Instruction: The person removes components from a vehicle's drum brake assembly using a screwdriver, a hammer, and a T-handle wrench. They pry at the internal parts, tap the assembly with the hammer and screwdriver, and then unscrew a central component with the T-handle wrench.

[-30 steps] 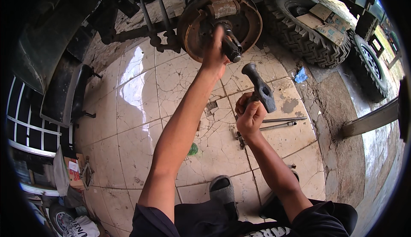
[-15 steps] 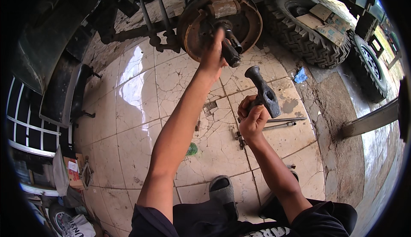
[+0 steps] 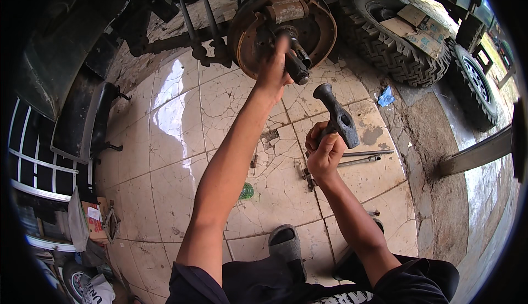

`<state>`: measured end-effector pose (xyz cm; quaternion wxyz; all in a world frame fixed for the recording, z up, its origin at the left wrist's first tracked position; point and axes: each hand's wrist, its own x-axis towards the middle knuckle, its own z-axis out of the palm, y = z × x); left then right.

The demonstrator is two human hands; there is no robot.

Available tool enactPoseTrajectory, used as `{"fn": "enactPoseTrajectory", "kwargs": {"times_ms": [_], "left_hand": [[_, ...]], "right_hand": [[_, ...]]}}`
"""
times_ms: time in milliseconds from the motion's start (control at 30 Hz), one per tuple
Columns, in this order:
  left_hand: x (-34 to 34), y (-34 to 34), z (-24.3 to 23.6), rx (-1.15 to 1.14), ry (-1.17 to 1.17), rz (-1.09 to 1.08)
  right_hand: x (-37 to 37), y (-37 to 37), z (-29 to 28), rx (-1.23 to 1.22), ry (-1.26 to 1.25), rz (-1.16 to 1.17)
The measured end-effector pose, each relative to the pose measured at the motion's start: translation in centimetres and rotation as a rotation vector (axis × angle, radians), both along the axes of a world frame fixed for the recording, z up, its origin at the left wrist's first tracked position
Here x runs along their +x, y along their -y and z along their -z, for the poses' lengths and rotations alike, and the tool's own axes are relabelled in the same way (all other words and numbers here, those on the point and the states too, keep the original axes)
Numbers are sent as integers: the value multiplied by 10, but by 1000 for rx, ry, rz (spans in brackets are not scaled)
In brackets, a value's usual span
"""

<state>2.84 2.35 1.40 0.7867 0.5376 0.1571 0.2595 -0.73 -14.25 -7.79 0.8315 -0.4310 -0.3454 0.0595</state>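
Note:
At the top centre, a rusty round brake backing plate (image 3: 325,23) sits on the axle of a raised vehicle. Its spindle (image 3: 300,54) sticks out toward me. My left hand (image 3: 272,74) is closed around a thick dark metal bar (image 3: 297,72) beside the spindle; the bar's near end points at me, and its far end is hidden. My right hand (image 3: 325,150), lower and to the right, grips a heavy hammer (image 3: 336,116) by its handle. The hammer's steel head is raised above the floor, apart from the bar.
A large knobby tyre (image 3: 399,51) with cardboard (image 3: 421,29) on it lies at upper right, near another wheel (image 3: 474,81). Long metal rods (image 3: 366,157), a green bottle piece (image 3: 247,191) and a blue scrap (image 3: 386,96) lie on the cracked tiled floor (image 3: 170,194).
Almost nothing differs. Both hands keep their places, with the hammer head only very slightly shifted.

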Motion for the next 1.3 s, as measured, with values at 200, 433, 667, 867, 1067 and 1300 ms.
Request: {"fn": "enactPoseTrajectory", "kwargs": {"times_ms": [200,433,667,867,1067,1300], "left_hand": [[0,-2,2,11,26,52],[2,4,-3,-32,-32,-47],[3,6,-4,-21,-30,-23],[3,3,0,-4,-19,-32],[8,5,0,-28,-57,-88],[15,5,-4,5,-72,-115]], "right_hand": [[-3,-3,3,43,24,41],[0,-6,-1,-33,-29,28],[6,-10,13,-152,23,89],[2,-15,15,130,148,76],[-1,-12,10,128,47,61],[9,-9,9,48,-44,59]]}}
